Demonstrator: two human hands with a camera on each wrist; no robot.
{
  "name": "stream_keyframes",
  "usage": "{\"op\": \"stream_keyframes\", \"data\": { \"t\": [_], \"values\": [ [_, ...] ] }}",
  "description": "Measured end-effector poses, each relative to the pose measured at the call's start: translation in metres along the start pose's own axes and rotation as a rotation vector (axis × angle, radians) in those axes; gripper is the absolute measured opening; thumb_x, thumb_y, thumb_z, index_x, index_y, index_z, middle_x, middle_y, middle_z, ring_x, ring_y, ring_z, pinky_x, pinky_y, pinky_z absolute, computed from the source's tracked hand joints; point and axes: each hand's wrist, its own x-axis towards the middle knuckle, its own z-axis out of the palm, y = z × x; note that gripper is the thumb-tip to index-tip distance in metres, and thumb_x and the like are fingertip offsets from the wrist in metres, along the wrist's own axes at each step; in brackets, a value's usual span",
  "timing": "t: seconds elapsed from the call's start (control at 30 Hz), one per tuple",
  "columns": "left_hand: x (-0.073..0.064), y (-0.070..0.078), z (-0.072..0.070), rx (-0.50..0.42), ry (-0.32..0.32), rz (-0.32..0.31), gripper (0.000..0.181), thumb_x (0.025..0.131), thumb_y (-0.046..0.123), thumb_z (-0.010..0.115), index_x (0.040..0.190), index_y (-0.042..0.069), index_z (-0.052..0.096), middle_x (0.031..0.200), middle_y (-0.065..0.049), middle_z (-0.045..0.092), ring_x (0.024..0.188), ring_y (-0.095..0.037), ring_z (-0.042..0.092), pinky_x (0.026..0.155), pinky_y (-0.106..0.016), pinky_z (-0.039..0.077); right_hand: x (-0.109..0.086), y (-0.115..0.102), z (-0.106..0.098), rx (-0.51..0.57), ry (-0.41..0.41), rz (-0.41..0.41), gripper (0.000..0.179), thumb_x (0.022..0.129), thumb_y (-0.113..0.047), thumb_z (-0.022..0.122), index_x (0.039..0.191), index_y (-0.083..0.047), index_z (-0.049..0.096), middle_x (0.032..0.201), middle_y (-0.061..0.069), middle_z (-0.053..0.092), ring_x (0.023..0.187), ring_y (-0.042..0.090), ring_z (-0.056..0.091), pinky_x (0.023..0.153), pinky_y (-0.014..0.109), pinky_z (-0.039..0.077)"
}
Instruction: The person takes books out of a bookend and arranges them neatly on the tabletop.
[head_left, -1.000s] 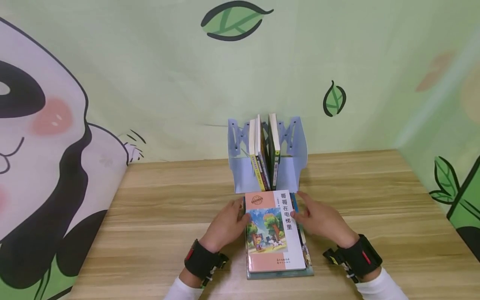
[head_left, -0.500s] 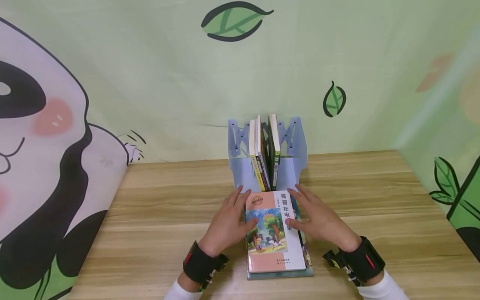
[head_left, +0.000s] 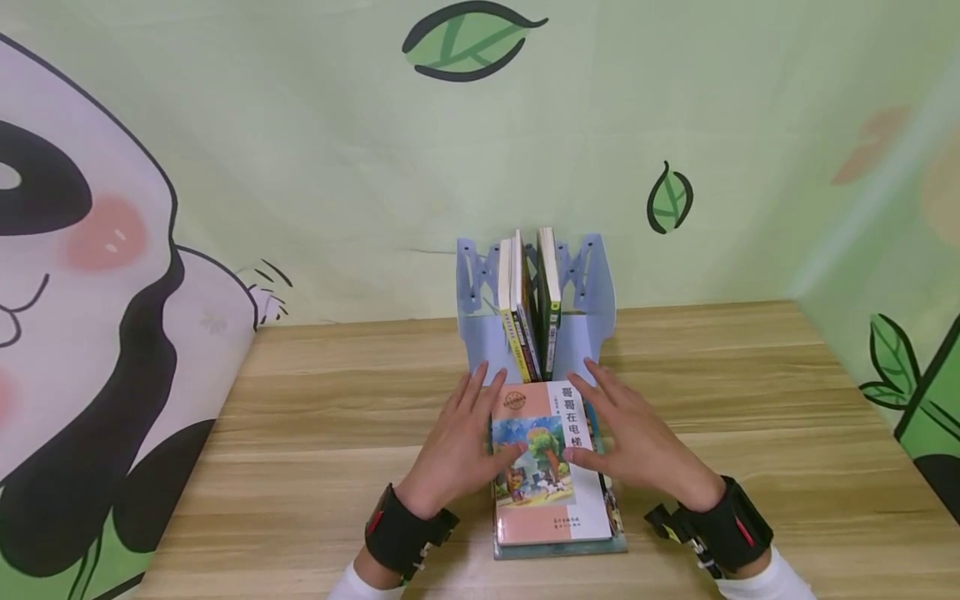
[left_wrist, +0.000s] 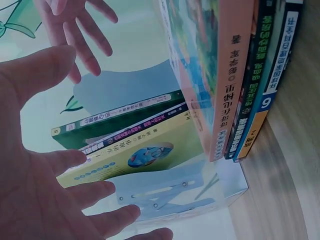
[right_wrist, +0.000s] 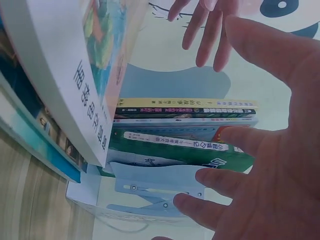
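Note:
A stack of books lies flat in front of me, topped by a pink-and-white storybook [head_left: 551, 492] with a painted scene of trees. In the left wrist view, a book with a black spine [left_wrist: 250, 95] and one with a blue-and-orange spine [left_wrist: 272, 85] show beneath it. My left hand [head_left: 456, 446] is spread at the stack's left side, its thumb over the cover. Opposite it, my right hand [head_left: 641, 442] is spread too, thumb over the cover's right part. Both wrist views show straight, parted fingers gripping nothing.
Right behind the stack stands a pale blue bookend rack [head_left: 600, 287] against the wall. Several books stand in it, among them a green book [right_wrist: 185, 150] and a yellow book [left_wrist: 145, 155], some leaning. The wooden table [head_left: 322, 408] spreads to either side.
Both hands have let go of the stack's sides and lifted, fingers spreading forward and thumbs moving inward over the cover. The books have stayed in place.

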Motion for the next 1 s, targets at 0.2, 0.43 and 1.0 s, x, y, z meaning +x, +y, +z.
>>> {"op": "stream_keyframes", "data": {
  "t": [0.2,0.43,1.0],
  "values": [
    [0.002,0.001,-0.007,-0.023,0.033,-0.026,0.091,0.089,0.041,0.070,0.159,0.019,0.016,0.167,-0.010,0.010,0.153,-0.033,0.010,0.117,-0.055,0.029,0.001,-0.003,-0.003,0.007,0.019,-0.022,0.095,0.083,-0.048,0.074,0.158,-0.020,0.022,0.165,0.014,0.014,0.147,0.045,0.023,0.111,0.068,0.026],
    [0.011,0.004,-0.014,-0.056,0.085,0.025,0.087,0.092,0.035,0.066,0.159,0.021,0.012,0.166,-0.008,0.012,0.153,-0.030,0.016,0.113,-0.052,0.038,-0.001,-0.004,-0.003,0.035,0.041,-0.030,0.095,0.084,-0.043,0.075,0.158,-0.018,0.020,0.165,0.016,0.014,0.144,0.048,0.027,0.109,0.070,0.029],
    [0.039,0.005,-0.020,-0.241,0.206,0.034,0.079,0.096,0.023,0.058,0.159,0.025,0.009,0.166,-0.001,0.014,0.148,-0.025,0.030,0.110,-0.047,0.042,-0.003,-0.007,-0.005,0.054,0.074,-0.067,0.096,0.084,-0.041,0.076,0.159,-0.021,0.019,0.165,0.014,0.016,0.144,0.046,0.028,0.108,0.069,0.031]
  ]
}}
